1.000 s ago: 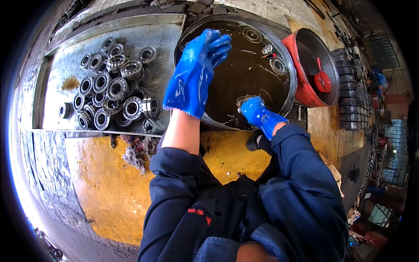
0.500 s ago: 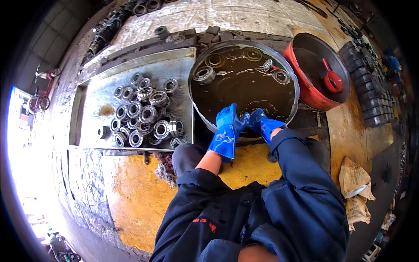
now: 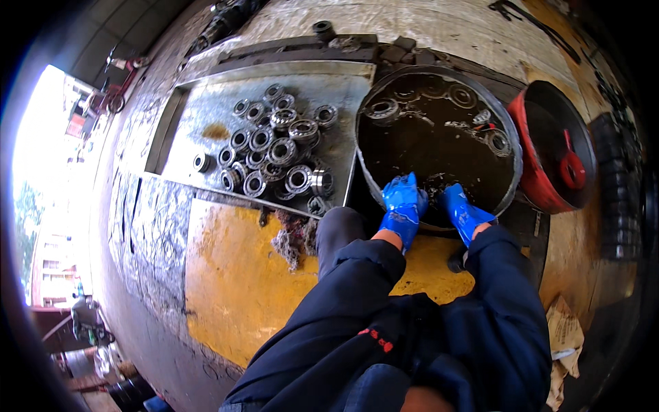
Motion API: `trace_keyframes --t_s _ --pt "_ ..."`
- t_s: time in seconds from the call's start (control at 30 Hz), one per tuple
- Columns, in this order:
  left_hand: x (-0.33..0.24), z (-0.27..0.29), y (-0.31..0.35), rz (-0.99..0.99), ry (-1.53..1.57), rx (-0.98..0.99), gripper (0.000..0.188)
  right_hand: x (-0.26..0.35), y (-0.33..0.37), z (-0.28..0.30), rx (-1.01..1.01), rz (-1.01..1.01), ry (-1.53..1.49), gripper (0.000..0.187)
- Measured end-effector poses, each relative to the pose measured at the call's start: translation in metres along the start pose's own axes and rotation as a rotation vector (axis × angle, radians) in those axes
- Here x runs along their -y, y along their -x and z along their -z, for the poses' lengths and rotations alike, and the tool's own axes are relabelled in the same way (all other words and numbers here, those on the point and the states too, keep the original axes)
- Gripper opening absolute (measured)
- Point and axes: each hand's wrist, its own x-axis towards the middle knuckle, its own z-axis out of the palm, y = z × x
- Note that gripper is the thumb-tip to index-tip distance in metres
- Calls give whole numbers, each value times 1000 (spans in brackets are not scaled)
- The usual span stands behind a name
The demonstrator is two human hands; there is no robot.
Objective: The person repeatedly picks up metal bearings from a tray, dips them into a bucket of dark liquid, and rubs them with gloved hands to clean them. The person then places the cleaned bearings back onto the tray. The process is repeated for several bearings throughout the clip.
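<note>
My left hand (image 3: 403,204), in a blue rubber glove, is at the near side of a round metal basin (image 3: 518,158) of dark brown liquid (image 3: 439,147). Its fingers are curled inward. Close by on the right is my gloved right hand (image 3: 463,211), its fingers bent down into the liquid. Something dark and wet lies between the two hands; gloves and liquid hide what it is. Along the basin's far side sit a steel bearing (image 3: 382,110) and several bearing rings (image 3: 462,96). A small tool with an orange-red part (image 3: 484,125) rests near another ring (image 3: 498,143).
Left of the basin, a shallow metal tray (image 3: 189,127) holds a heap of bearings (image 3: 281,151). On the right stands a red tub (image 3: 532,172) with a red ladle (image 3: 572,170) inside. Rags (image 3: 287,248) lie by a yellow board (image 3: 230,275). Paper bags (image 3: 564,329) lie at lower right.
The whole view has shifted, so the basin, tray and hands appear farther right. Both hands stay at the basin's near side, and the gap between them looks slightly wider.
</note>
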Motion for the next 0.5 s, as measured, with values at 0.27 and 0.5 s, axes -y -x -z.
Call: trace_keyframes --t_s 0.27,0.5 --pt "25 -5 6 50 86 -3 54 -23 12 -14 138 -32 -157 30" --pt "15 -6 0 47 96 14 54 8 -1 -6 76 58 190 25"
